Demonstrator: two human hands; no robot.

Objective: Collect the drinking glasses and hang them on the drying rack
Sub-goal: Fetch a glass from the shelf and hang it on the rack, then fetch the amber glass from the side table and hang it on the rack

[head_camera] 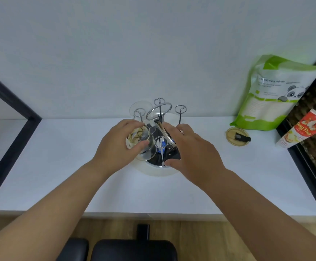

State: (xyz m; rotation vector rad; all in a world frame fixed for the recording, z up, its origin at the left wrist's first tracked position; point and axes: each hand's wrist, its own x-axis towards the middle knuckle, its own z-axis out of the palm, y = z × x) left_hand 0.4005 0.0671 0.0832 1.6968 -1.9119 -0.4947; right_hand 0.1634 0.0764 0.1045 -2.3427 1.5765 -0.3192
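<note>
A chrome drying rack [160, 110] with looped prongs and a round white base [159, 173] stands at the back middle of the white counter. My left hand [117, 147] grips a clear drinking glass [144, 143], tilted over the rack's left side beside a front prong [161, 143]. A second clear glass [138, 108] hangs on a back left prong. My right hand [189, 149] rests on the rack's right side, fingers spread over the base rim, holding no glass. Utensils in the rack's centre are partly hidden by both hands.
A green and white panda pouch [274, 95] leans on the wall at the right. A round lid [236, 136] lies before it. A red and white carton [302, 129] leans on a dark woven box [315, 117]. A black frame [12, 117] borders the left.
</note>
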